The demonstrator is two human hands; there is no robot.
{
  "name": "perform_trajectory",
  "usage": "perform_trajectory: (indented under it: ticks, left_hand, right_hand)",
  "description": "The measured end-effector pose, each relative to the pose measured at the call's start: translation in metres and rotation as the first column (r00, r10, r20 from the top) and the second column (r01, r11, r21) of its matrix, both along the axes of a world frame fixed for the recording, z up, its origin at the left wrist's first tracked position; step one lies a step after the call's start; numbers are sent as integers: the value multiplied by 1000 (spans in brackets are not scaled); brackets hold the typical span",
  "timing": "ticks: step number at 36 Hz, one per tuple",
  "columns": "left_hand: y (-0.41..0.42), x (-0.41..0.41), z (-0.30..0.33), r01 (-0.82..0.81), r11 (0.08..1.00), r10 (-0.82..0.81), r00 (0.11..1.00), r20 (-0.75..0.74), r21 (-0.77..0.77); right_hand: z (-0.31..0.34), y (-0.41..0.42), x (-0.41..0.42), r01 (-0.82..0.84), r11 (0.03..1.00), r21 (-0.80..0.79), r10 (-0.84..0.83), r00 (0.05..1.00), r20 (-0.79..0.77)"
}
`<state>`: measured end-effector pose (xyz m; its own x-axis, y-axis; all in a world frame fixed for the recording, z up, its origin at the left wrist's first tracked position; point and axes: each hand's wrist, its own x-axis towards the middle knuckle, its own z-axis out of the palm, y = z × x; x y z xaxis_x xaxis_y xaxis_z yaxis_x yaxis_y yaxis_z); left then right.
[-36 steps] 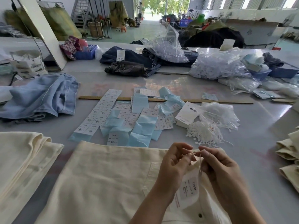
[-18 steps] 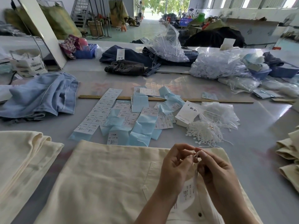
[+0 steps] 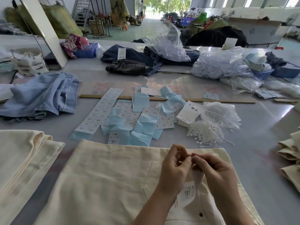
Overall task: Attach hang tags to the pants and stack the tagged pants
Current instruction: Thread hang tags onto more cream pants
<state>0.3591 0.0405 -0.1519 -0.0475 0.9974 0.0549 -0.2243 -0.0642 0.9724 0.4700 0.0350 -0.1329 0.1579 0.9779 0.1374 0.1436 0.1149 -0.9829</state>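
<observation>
hands closer, tag lower | left hand (image 3: 174,166), right hand (image 3: 215,171) pinch hang tag (image 3: 188,194) | tag hangs lengthwise toward viewer

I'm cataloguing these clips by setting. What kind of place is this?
Probably a garment factory's finishing area: a long worktable strewn with printed size labels, bags of plastic tag loops, and folded cream pants being tagged.

A white size sticker (image 3: 114,138) at centre frame, lying on pale blue backing paper, reads "1103#" with "XL" beneath. Sheets of stickers (image 3: 97,113) beside it repeat "1103#" and the letter "L". Printing on the hang tag (image 3: 187,194) at lower centre and on the white card (image 3: 189,113) is too small to read.
</observation>
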Motion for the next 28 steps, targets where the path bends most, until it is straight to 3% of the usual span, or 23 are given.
perform_trajectory:
  ticks: [3,6,10,12,15,17,19,21,23,24,26,28]
  left_hand:
    - [0,-2,-3,7,1000,-7,998,-68,-2]
    - [1,-4,-2,21,1000,-19,992,-128,14]
    - [-1,-12,9,150,985,-121,951,-286,83]
    - [0,-31,8,80,990,-21,901,-434,119]
    - [-2,-90,-5,-208,965,259,688,-678,159]
    - [-13,-140,-17,-420,902,327,500,-802,106]
    - [-30,-187,-29,-575,815,350,385,-854,75]
    - [-50,-227,-42,-664,742,415,350,-840,90]
    - [-71,-260,-51,-713,688,476,303,-825,135]
    - [-80,-275,-55,-732,663,503,278,-818,159]
    - [-93,-303,-67,-776,596,542,199,-817,207]
    - [-102,-330,-74,-817,522,549,102,-829,245]
  right_hand:
    - [-3,1,0,-5,1000,-7,6,997,78]
    - [-3,1,-1,-20,1000,-15,21,998,59]
    - [-1,1,9,42,999,-34,-48,978,-201]
    - [-4,2,23,140,987,-72,-157,915,-372]
    - [-5,4,44,314,945,-97,-322,824,-466]
    - [-2,2,51,436,899,-48,-419,821,-389]
    - [1,-1,47,470,881,48,-451,867,-211]
    - [4,1,26,354,928,120,-357,934,11]
    - [10,5,-15,73,978,195,-124,957,263]
    - [11,6,-41,-121,966,228,20,916,402]
    - [9,1,-102,-511,846,151,299,689,660]
    - [1,-5,-164,-750,662,21,449,418,790]
